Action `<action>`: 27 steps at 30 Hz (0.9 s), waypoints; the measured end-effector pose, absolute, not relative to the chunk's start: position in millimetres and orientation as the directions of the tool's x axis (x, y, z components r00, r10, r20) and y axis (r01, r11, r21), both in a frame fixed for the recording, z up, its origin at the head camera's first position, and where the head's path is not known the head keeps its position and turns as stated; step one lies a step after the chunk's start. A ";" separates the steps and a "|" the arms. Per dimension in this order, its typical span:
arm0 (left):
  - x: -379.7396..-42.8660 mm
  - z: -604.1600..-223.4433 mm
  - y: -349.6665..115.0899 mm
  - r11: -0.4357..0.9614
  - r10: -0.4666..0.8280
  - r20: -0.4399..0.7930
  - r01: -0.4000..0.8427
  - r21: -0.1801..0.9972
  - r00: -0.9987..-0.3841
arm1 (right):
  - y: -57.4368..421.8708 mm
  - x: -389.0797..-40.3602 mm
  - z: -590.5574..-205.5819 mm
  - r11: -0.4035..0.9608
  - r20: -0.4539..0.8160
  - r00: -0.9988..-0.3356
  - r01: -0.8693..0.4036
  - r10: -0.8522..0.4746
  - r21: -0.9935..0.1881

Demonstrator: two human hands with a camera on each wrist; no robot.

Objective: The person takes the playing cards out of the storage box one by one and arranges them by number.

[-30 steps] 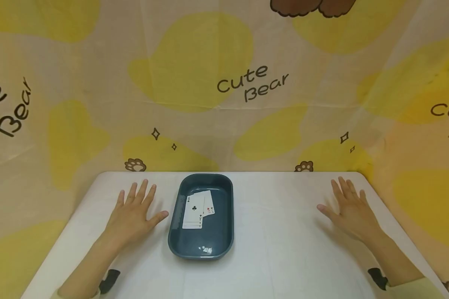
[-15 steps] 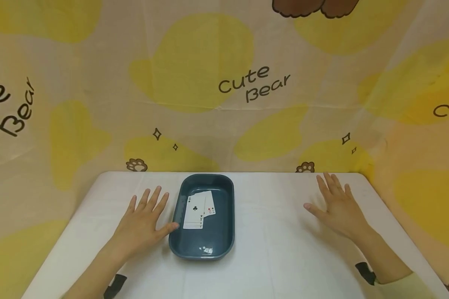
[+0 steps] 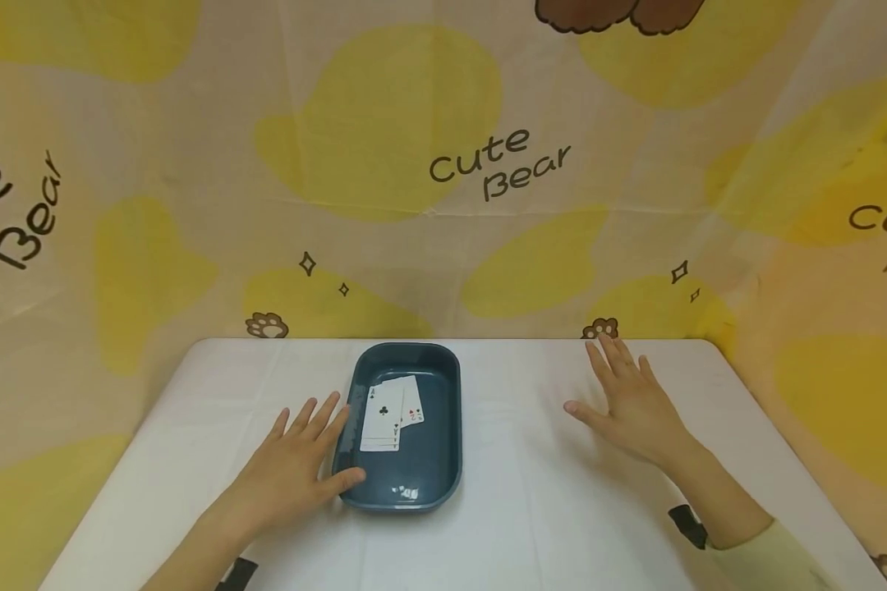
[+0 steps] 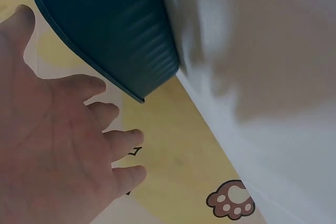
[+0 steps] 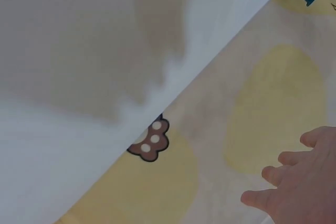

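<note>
A dark blue-green rectangular dish (image 3: pixel 429 472) with rounded corners stands on the white table, left of centre in the head view. Several playing cards (image 3: pixel 381 417) lie overlapped inside it, an ace of clubs on top and a red-marked card (image 3: pixel 413 402) fanned out behind. My left hand (image 3: pixel 291 472) hovers at the dish's left side with fingers spread, its thumb overlapping the rim in this view. In the left wrist view the dish's ribbed outer wall (image 4: pixel 121 30) shows beyond the fingers. To the right, my right hand (image 3: pixel 631 410) is held over the table, fingers spread, holding nothing.
The white table (image 3: pixel 521 460) has a straight far edge and rounded corners. Close behind it hangs a yellow-patterned cloth (image 3: pixel 429 246) with printed lettering and paw marks. Each wrist wears a dark strap piece (image 3: pixel 687 525).
Both hands have moved inward. My left hand has come right and nearer the body, up to the dish; my right hand has shifted left. The dish and cards have stayed in place.
</note>
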State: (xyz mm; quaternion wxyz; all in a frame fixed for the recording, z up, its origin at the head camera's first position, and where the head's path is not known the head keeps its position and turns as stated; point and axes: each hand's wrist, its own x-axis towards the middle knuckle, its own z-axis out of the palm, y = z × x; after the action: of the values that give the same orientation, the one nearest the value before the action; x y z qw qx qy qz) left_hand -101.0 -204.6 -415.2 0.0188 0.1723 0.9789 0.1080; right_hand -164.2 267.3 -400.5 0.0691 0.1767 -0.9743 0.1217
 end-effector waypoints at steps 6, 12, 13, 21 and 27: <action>-94.1 -418.0 -201.9 0.904 0.357 -0.021 0.341 0.257 -0.934 | 251.7 -165.2 -400.8 0.900 0.158 -0.921 -0.384 -0.357 -0.205; -90.8 -421.4 -201.9 0.898 0.362 0.001 0.349 0.267 -0.932 | 235.5 -168.2 -403.4 0.885 0.178 -0.904 -0.421 -0.390 -0.198; -90.9 -422.3 -201.6 0.897 0.364 0.002 0.351 0.267 -0.931 | 233.1 -168.3 -404.0 0.883 0.180 -0.901 -0.425 -0.394 -0.197; -91.9 -425.4 -201.7 0.897 0.361 0.006 0.349 0.272 -0.933 | 208.0 -170.5 -406.4 0.861 0.176 -0.888 -0.457 -0.425 -0.225; -92.7 -425.4 -201.3 0.895 0.363 0.009 0.352 0.274 -0.932 | 190.8 -171.0 -405.0 0.839 0.175 -0.877 -0.479 -0.447 -0.259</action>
State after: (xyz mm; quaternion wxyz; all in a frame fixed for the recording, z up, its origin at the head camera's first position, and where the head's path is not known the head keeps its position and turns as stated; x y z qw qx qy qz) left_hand -92.7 -201.3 -425.4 0.0211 0.1836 0.9732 0.1367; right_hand -171.0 190.8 -405.0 0.0537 0.2417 -0.9573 0.1490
